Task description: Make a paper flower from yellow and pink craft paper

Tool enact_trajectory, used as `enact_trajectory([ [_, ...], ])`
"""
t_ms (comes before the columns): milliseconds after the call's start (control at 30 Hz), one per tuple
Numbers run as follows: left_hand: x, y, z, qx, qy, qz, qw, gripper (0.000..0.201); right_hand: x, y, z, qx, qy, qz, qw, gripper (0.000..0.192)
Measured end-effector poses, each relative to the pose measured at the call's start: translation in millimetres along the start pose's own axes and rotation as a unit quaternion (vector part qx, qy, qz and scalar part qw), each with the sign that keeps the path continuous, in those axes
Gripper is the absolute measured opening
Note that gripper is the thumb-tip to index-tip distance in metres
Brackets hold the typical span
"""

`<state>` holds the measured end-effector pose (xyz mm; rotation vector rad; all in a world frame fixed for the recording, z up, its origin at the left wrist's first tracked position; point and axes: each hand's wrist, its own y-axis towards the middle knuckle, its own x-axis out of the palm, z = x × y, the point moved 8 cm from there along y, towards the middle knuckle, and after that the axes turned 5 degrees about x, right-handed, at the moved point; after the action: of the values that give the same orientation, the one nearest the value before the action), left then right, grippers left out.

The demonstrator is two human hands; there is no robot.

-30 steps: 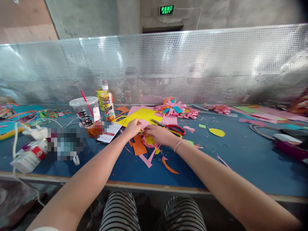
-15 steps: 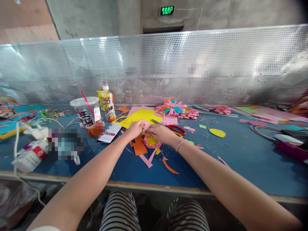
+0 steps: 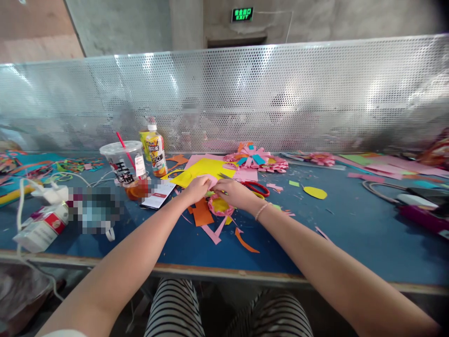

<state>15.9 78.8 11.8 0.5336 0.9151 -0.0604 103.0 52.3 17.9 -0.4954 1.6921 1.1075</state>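
My left hand (image 3: 197, 189) is closed on a small piece of pink paper (image 3: 212, 180). My right hand (image 3: 235, 194) meets it from the other side, its fingers pinched at the same paper; the exact contact is partly hidden. Just below the hands lies a ring-shaped paper flower (image 3: 220, 206) with a frilled pink edge and a yellow middle. Behind my fingers rests a sheet of yellow paper (image 3: 196, 172). Red-handled scissors (image 3: 258, 189) lie past my right hand, blades pointing left. Orange paper (image 3: 203, 213) sits under my left wrist.
A lidded cup with a red straw (image 3: 128, 164) and a drink bottle (image 3: 156, 154) stand at the left. Finished pink paper flowers (image 3: 254, 158) lie at the back. A yellow paper oval (image 3: 315, 192) and scraps (image 3: 212, 234) are scattered about. A perforated metal screen (image 3: 231, 93) borders the table.
Both hands keep almost the same place and stay pinched around the pink paper, with only slight finger movement. The whole view has shifted a little.
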Motion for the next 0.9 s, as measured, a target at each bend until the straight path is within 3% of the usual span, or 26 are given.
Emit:
enact_trajectory([
  [467,6.1,-2.1,4.5,0.027,-0.003,-0.029,0.999,0.03,-6.3,-2.9,-0.1,-0.005,0.022,-0.003,1.0,0.023],
  [633,2.8,-0.6,5.8,0.037,-0.035,-0.005,0.999,0.026,-8.2,-2.9,4.0,0.001,0.034,0.018,0.999,0.025],
  [900,-0.6,-1.7,-4.9,-0.018,-0.09,0.006,0.996,0.035,-19.6,-5.9,10.4,0.025,0.021,0.06,0.998,0.029],
])
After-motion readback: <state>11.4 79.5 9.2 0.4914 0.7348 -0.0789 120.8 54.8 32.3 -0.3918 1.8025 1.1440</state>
